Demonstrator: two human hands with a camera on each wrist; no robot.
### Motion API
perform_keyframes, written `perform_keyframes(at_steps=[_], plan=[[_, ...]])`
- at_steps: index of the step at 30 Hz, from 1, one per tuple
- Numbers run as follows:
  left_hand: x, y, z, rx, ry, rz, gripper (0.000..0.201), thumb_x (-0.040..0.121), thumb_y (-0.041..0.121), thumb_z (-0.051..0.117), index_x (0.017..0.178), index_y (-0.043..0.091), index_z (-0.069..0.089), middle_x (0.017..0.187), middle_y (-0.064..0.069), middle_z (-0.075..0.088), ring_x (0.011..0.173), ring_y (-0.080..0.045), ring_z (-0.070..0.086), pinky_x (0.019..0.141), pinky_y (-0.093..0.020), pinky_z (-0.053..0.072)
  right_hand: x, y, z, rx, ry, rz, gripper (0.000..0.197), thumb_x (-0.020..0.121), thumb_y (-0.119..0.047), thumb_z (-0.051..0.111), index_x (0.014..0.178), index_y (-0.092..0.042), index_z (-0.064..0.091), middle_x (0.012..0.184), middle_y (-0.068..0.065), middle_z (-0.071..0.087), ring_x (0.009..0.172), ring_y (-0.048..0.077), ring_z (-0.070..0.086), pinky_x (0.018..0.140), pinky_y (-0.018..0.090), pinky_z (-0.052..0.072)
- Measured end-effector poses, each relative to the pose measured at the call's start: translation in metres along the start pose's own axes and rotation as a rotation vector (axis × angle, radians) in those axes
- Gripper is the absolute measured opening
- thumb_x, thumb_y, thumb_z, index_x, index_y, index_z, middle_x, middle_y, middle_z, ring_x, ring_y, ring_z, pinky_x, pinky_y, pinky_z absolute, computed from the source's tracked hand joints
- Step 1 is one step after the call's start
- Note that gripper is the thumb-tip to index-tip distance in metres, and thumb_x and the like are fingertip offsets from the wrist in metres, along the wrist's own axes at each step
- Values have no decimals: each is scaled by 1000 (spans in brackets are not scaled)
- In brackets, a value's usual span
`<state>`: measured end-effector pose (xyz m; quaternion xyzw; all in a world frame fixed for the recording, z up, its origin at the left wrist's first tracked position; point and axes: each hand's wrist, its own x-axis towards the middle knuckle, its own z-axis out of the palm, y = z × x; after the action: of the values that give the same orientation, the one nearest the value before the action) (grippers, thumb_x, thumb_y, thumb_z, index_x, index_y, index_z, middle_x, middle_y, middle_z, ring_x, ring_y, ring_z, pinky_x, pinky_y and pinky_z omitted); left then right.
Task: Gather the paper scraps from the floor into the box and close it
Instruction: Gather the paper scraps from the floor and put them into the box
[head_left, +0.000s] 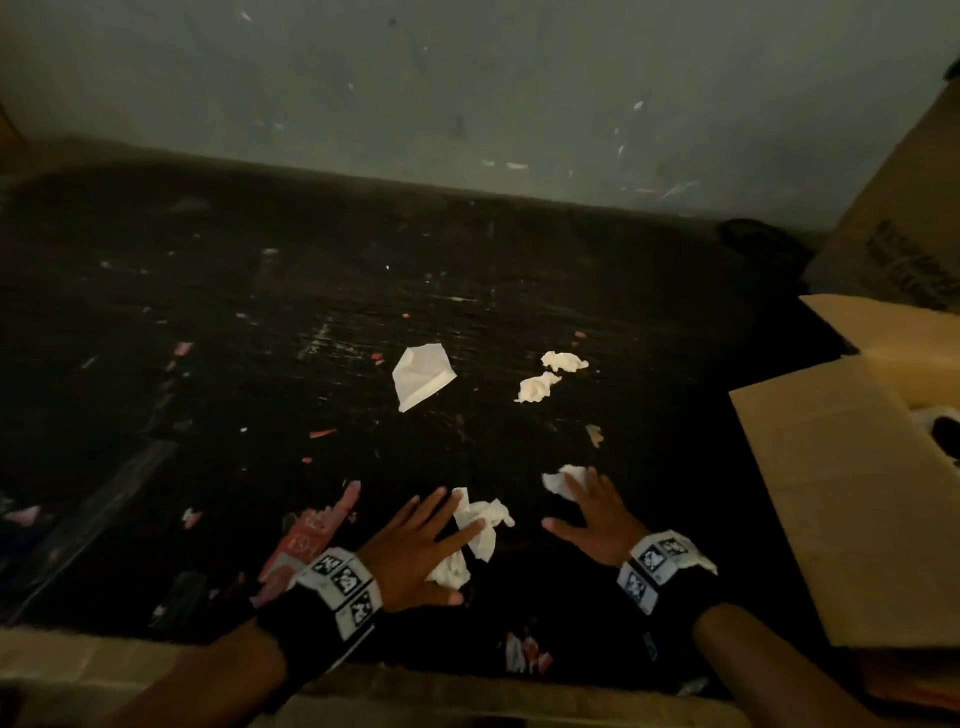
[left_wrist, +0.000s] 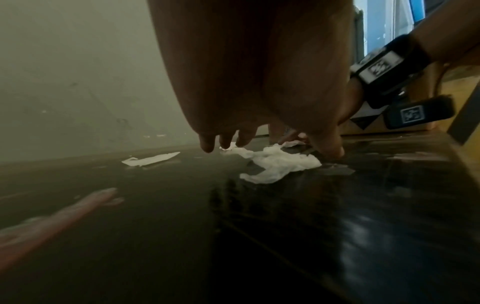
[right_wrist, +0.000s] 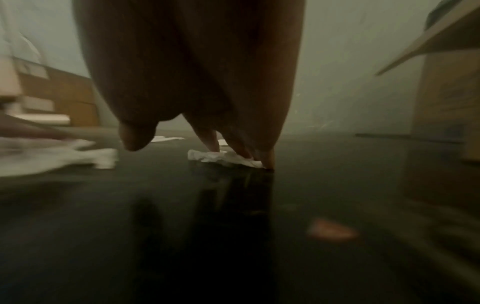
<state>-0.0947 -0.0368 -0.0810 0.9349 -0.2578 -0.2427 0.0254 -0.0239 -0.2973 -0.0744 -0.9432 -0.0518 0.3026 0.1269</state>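
Scraps lay right under both my hands: my left hand (head_left: 415, 545), fingers spread flat and holding nothing, rested on a crumpled wad (head_left: 480, 525) that ran long from near my palm out past my fingertips, and my right hand (head_left: 592, 514), just as spread and empty, had its fingertips on a smaller wad (head_left: 563, 479). The box (head_left: 852, 499) stood open just to the right, so my right hand was nearer it. Farther out on the floor (head_left: 260, 364), a folded sheet (head_left: 421, 375) and two more wads (head_left: 550, 376) lay ahead.

No legible txt; blurred print on cardboard box (head_left: 906, 260), red wrapper (head_left: 304, 543).
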Motion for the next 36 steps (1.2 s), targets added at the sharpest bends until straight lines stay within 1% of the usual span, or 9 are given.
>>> perform_keyframes(at_steps=[2,5,8,15,18,23,27,32,36], plan=[[12,-3,-1,62,3,32,80,86,62,38,143,35,-12,152,-7,-25,138,-26,-25,111,-42,-12,-3,-25,11,8,-52,-128,75,91,-56,42,147,-31,-1,158,8,-15,144,30,-13,117,45,1],[22,-21,-7,65,-29,11,82,76,75,14,143,35,-10,154,-8,-22,140,-29,-21,110,-43,-13,1,-58,20,35,-77,-286,64,96,-42,40,148,-31,4,158,7,-11,145,26,-11,117,44,1],[26,-49,-13,-60,-62,-105,86,70,81,23,141,44,-10,154,1,-23,141,-24,-19,114,-58,2,15,-79,21,147,-54,-365,61,97,-30,42,148,-29,7,159,7,1,146,22,-1,119,40,6],[28,-88,-36,-233,117,-121,110,52,89,26,145,33,6,157,1,-6,142,-15,-8,116,-46,13,77,-79,-47,245,145,-422,52,90,-40,56,137,-24,41,144,3,43,133,19,38,106,28,29],[37,-97,-51,-240,106,-143,113,54,85,43,144,35,-5,153,6,-17,137,-11,-18,115,-46,5,119,-52,-93,247,324,-308,66,83,-46,62,140,-25,36,151,12,32,139,25,28,112,35,26],[63,-121,-58,-75,92,-102,118,48,86,44,126,47,-34,145,0,-35,129,-9,-37,109,-38,-20,175,-17,-134,92,230,-87,94,73,-67,60,147,-33,13,158,13,-4,145,34,1,117,50,13],[82,-133,-68,30,59,-93,128,45,89,47,135,40,-30,143,-6,-41,131,-22,-41,106,-44,-25,189,-16,-129,105,87,-129,103,65,-79,52,147,-28,16,159,9,6,146,27,3,118,46,11],[98,-141,-77,87,0,-91,130,38,93,38,137,39,-27,142,-9,-41,131,-27,-41,106,-52,-24,165,-46,-98,-19,-43,-202,121,46,-96,35,147,-35,8,158,3,-15,145,25,-13,118,48,5],[104,-144,-68,36,-24,-130,127,45,93,45,135,39,-27,150,-12,-30,134,-27,-34,110,-47,-20,135,-66,-72,-77,-163,-324,118,56,-87,50,146,-37,-7,154,6,-28,141,26,-25,115,46,-6]])
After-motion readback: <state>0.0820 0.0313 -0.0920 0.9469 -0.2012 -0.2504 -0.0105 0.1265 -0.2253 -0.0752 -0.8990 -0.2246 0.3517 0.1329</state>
